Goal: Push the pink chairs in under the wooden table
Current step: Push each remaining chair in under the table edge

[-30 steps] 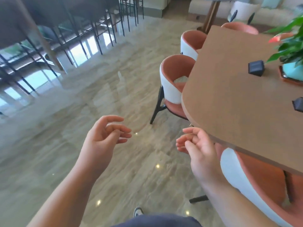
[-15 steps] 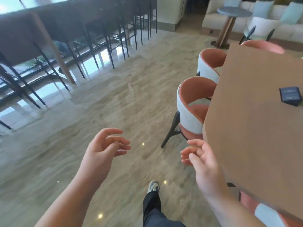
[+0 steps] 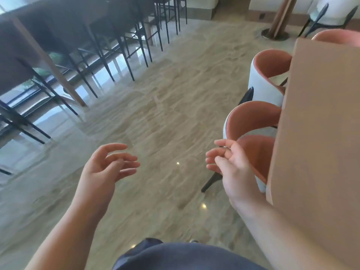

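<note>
The wooden table (image 3: 319, 133) fills the right side. A pink chair with a white outer shell (image 3: 251, 121) stands at its left edge, its seat partly under the top. A second pink chair (image 3: 268, 75) stands beyond it, and a third chair back (image 3: 337, 37) shows at the table's far end. My right hand (image 3: 231, 168) hovers just in front of the nearest chair's backrest, fingers curled and apart, holding nothing. My left hand (image 3: 109, 168) floats over the floor to the left, fingers spread, empty.
Polished marble floor (image 3: 165, 106) stretches ahead. A long dark counter with black-legged bar stools (image 3: 120, 41) lines the left. A round pedestal table base (image 3: 275, 33) and a pale chair (image 3: 331, 14) stand at the far right. My dark trousers (image 3: 175, 256) show at the bottom.
I have walked forward along the table's left side. The nearest side chair is now close to my right hand, and the corner chair has dropped out of view. Both hands stay empty.
</note>
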{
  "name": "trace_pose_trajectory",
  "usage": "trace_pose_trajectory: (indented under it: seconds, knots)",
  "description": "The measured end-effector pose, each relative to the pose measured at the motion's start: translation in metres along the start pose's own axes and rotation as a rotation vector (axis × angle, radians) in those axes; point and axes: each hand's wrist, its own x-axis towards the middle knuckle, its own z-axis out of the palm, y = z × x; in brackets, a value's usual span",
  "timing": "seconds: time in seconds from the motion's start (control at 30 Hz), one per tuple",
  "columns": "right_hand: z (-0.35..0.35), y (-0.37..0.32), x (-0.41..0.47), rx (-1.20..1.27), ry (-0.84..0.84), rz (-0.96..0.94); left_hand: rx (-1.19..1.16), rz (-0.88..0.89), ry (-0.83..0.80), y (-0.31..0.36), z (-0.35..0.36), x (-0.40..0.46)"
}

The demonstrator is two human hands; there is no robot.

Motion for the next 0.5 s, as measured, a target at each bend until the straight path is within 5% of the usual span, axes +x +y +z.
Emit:
trace_pose_trajectory:
  seconds: [0.5]
  knots:
    - [0.105,0.032,0.242,-0.122,0.305,0.121,0.053,-0.058,-0.242,-0.006,0.025,0.345]
